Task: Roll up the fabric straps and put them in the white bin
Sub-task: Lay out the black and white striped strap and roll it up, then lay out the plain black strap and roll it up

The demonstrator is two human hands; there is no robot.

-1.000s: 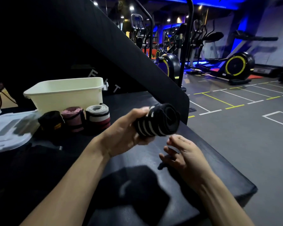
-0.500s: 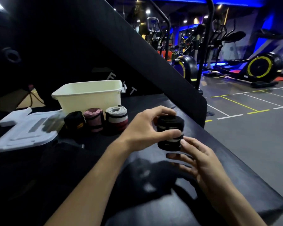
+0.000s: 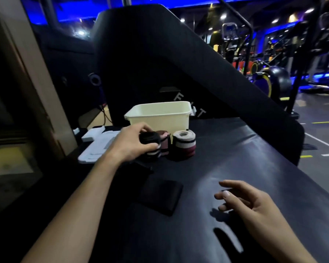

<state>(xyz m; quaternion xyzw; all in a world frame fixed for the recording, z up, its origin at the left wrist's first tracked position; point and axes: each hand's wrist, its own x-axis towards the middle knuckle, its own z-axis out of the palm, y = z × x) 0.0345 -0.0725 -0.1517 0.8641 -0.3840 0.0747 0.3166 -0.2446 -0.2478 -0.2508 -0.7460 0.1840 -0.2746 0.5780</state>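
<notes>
Rolled black strap (image 3: 150,147) with white stripes, gripped upright in left hand (image 3: 131,144), fingers (image 3: 143,128) curled over its top, thumb along its side, low over the tabletop (image 3: 226,168) just in front of the white bin (image 3: 160,115). Whether touching the surface, cannot tell. Pressed close beside a pink rolled strap (image 3: 164,142), itself partly hidden behind. Next along to the right, a grey roll (image 3: 184,143) with white, black and maroon bands, standing on end, just beside the pink one. All three in a row against the bin's front wall. Right hand (image 3: 249,201) hovering low over the near tabletop, well apart from the rolls, fingers loosely spread, holding nothing. Flat black fabric piece (image 3: 160,196) lying between the two arms. White lid-like tray (image 3: 98,147) left of the bin. Gym machines (image 3: 270,80) in blue light beyond.
</notes>
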